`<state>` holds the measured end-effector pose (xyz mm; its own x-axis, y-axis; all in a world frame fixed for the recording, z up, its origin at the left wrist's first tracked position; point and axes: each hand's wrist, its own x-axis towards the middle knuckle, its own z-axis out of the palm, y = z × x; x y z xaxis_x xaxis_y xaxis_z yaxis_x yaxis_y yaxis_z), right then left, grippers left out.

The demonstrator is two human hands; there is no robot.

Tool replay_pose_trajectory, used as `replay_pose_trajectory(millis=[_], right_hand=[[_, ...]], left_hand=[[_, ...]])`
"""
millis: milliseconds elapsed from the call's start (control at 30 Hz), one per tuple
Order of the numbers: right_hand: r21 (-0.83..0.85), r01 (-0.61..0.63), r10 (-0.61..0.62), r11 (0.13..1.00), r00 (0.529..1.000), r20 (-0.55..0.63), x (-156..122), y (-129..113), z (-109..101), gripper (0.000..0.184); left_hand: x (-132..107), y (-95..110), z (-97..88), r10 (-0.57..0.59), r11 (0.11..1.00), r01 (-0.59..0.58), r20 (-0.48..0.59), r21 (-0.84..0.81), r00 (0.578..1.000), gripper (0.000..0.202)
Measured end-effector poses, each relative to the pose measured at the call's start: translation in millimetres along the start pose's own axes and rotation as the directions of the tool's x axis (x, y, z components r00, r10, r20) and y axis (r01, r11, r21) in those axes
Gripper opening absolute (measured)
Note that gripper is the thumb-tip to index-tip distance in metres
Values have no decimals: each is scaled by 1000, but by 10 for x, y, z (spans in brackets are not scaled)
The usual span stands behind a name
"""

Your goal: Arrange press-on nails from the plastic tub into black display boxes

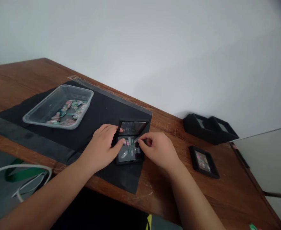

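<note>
A small black hinged case (pixel 131 140) lies open on a black mat (pixel 99 111), its lid tilted up at the far side. Inside are several small pink and green press-on nails. My left hand (pixel 104 143) rests on the case's left edge, thumb and forefinger reaching onto the nails. My right hand (pixel 158 148) sits at the case's right edge, its fingers curled and pinched on a small nail piece over the case.
A clear plastic tub (pixel 59 107) with several pink and green nails stands at the mat's far left. A closed black case (pixel 204 161) lies to the right on the wooden table (pixel 226 191). Stacked black cases (pixel 209 127) stand near the wall. A white cable (pixel 23 179) hangs at the lower left.
</note>
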<state>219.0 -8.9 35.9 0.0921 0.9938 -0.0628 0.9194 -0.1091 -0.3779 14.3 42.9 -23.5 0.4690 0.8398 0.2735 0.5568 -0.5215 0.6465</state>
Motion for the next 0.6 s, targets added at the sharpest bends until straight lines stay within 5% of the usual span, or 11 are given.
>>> replay_pose_trajectory(millis=[600], right_hand=[[79,19,-21,997,999,35,8,8,82,14]], left_hand=[[-5,-1,-5,16,1000,-16,-8,-13,1000,23]])
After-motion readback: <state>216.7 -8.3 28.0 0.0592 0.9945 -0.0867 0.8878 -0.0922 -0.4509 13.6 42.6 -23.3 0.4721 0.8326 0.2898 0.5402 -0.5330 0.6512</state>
